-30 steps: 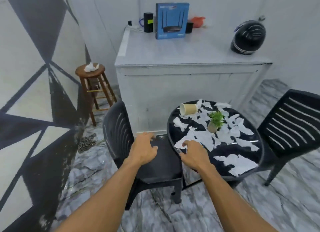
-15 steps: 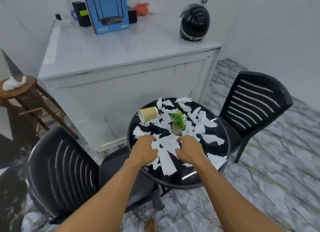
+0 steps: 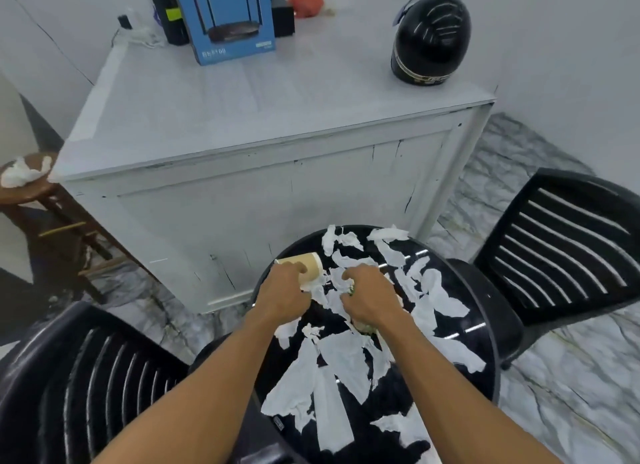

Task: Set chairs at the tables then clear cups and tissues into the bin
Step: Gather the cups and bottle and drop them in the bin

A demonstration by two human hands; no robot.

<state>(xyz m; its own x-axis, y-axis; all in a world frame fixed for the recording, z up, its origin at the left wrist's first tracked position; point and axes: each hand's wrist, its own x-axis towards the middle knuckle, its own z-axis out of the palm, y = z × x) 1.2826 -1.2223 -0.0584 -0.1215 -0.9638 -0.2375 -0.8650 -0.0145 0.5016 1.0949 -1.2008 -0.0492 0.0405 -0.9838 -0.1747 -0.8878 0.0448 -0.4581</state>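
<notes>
The paper cup [image 3: 312,266] lies on its side at the far left edge of the round table [image 3: 496,356]. The left hand [image 3: 282,292] grips it and covers its mouth, so its inside is hidden. The right hand [image 3: 370,299] curls down over torn tissues [image 3: 343,358] mid-table; I cannot tell if it holds any. The little plant [image 3: 352,290] is almost hidden under it.

Head cam, steep down, close over table [image 3: 485,342]
</notes>
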